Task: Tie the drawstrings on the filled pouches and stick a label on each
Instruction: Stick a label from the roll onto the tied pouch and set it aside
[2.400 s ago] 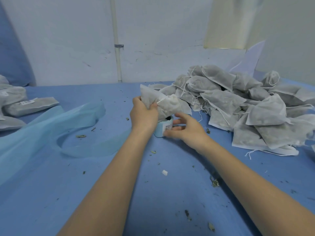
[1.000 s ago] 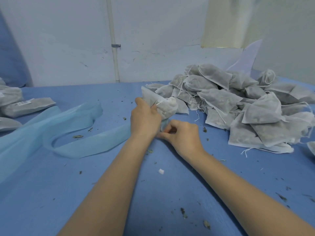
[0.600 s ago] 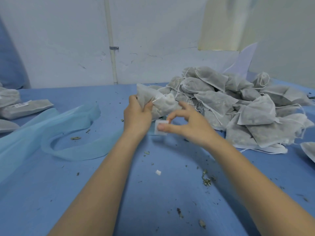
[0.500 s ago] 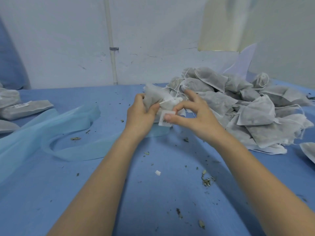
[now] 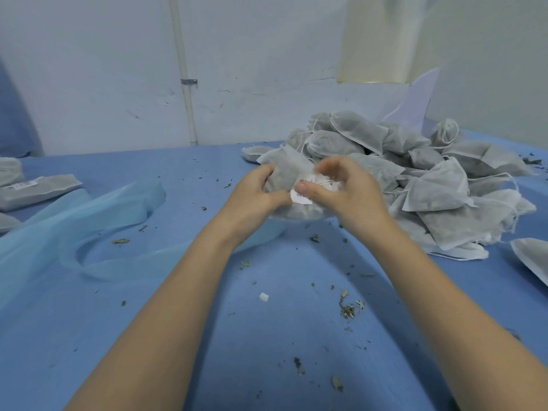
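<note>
A: Holding one filled pouch (image 5: 283, 176) just above the blue table (image 5: 267, 336), mid-scene, both hands on it. Left hand (image 5: 252, 200) grips the pouch's left end, fingers curled round the fabric, thumb on the near side.

B: Right hand?

A: Right hand (image 5: 344, 194) on the pouch's right end, fingers curled over the gathered top, thumb pressing a white label (image 5: 299, 198) against the pouch face. Label has dark print near its top edge, too small to read. White drawstring (image 5: 323, 182) bunched under the right fingers; tied or not, cannot tell.

B: Other pouches?

A: Heap of filled pouches (image 5: 430, 179) right and far of the hands, touching each other, drawstrings loose over them. One more pouch (image 5: 533, 259) at the right edge, cut off by the frame. Labelled pouches (image 5: 38, 189) flat at the far left edge, well apart from the hands.

B: Anything else?

A: Light blue sheet strip (image 5: 98, 215) looping across the table left of the hands, its right end running under the held pouch. Dried leaf crumbs (image 5: 350, 308) scattered near, plus a small white scrap (image 5: 264, 297). White pipe (image 5: 185, 69) on the far wall.
</note>
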Motion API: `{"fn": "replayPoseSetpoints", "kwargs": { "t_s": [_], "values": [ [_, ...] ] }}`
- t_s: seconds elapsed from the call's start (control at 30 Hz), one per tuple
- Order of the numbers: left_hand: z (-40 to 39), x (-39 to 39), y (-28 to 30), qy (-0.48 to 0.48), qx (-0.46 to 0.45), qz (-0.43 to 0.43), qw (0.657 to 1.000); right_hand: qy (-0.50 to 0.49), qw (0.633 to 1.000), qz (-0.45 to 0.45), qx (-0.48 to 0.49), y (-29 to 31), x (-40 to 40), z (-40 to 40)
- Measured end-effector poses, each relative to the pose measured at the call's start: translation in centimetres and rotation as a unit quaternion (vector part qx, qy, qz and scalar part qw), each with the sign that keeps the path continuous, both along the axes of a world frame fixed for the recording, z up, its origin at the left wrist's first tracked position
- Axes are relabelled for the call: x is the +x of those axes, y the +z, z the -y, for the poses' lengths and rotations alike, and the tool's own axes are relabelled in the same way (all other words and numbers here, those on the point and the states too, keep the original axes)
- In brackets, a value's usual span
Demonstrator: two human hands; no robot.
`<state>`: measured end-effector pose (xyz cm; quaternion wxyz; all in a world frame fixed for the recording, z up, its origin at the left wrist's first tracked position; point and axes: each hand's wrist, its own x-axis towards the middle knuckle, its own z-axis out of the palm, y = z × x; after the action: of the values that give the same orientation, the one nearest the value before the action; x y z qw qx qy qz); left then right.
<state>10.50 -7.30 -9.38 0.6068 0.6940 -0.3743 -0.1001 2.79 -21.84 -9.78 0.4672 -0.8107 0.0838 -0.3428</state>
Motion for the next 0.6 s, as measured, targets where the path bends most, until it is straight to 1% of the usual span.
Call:
{"fn": "replayPoseSetpoints", "kwargs": {
  "t_s": [0.1, 0.17, 0.23, 0.33, 0.43, 0.5, 0.6],
  "values": [
    [0.6, -0.5, -0.6, 0.005, -0.018, -0.025, 1.000, 0.009, 1.000, 0.005, 0.029, -0.1, -0.1, 0.0],
    [0.9, -0.5, -0.9, 0.030, -0.018, -0.006, 0.999, 0.027, 0.999, 0.011, 0.036, 0.1, -0.1, -0.1],
    [1.1, -0.4, -0.9, 0.031, -0.014, 0.004, 0.999, 0.038, 0.998, 0.016, 0.054, 0.1, -0.2, -0.2],
    [1.1, -0.4, -0.8, 0.015, -0.031, -0.016, 0.999, 0.012, 0.996, 0.032, 0.088, 0.0, 0.0, -0.3],
    [1.2, -0.7, -0.7, 0.024, -0.040, -0.031, 0.998, -0.005, 0.995, 0.050, 0.084, -0.2, 0.2, -0.5],
    [1.4, -0.9, -0.5, 0.039, -0.051, -0.066, 0.996, 0.017, 0.997, 0.031, 0.075, -0.2, 0.1, -0.4],
    [1.8, -1.1, -0.2, 0.081, -0.088, -0.139, 0.983, 0.070, 0.991, -0.021, 0.115, -0.8, 0.0, -0.1]
  ]
}}
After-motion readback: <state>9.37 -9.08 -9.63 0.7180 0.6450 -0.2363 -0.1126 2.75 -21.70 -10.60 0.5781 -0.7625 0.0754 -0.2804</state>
